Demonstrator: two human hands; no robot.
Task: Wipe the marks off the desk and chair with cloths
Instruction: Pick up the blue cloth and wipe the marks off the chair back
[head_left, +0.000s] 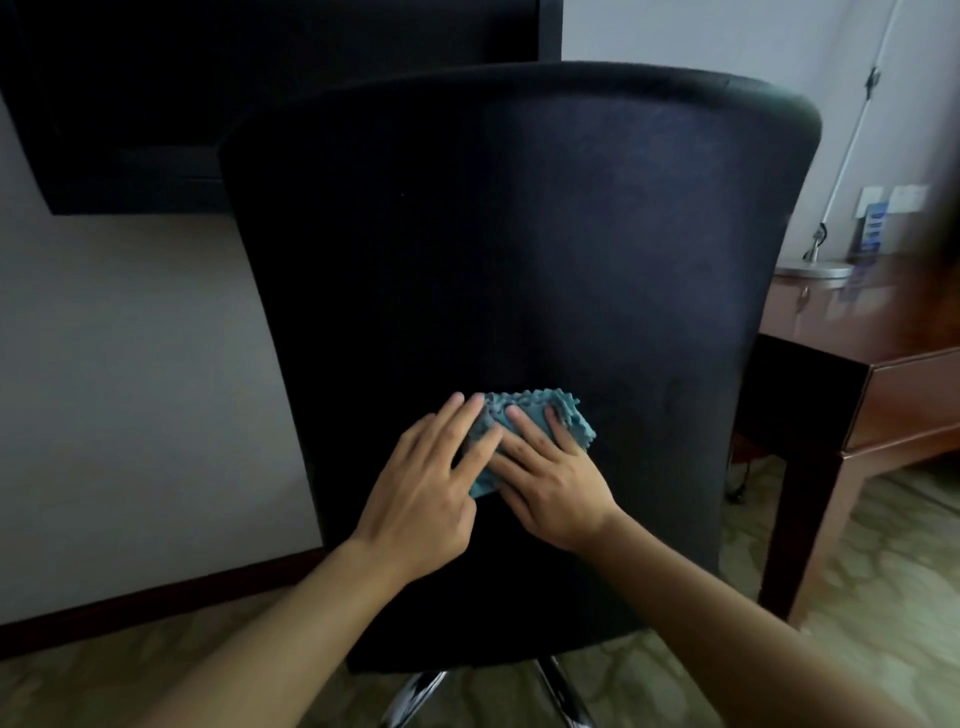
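A black fabric office chair back (519, 249) fills the centre of the frame, with a reddish wooden desk (883, 374) at the right edge. Low on the backrest, the left hand (423, 499) and right hand (550, 483) press a blue-green microfibre cloth (524, 410) flat, fingers straight.

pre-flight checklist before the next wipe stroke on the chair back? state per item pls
1. Cloth against the surface: teal cloth lies flat on the chair back. ok.
2. Left hand on cloth: straight fingers press its left part. ok.
3. Right hand on cloth: fingers press flat on it. ok.
4. Marks left on the fabric: too dark to judge. cannot tell.
5. Chair steady: only part of the metal base shows. cannot tell.
6. Desk to the right, apart from the hands. ok.
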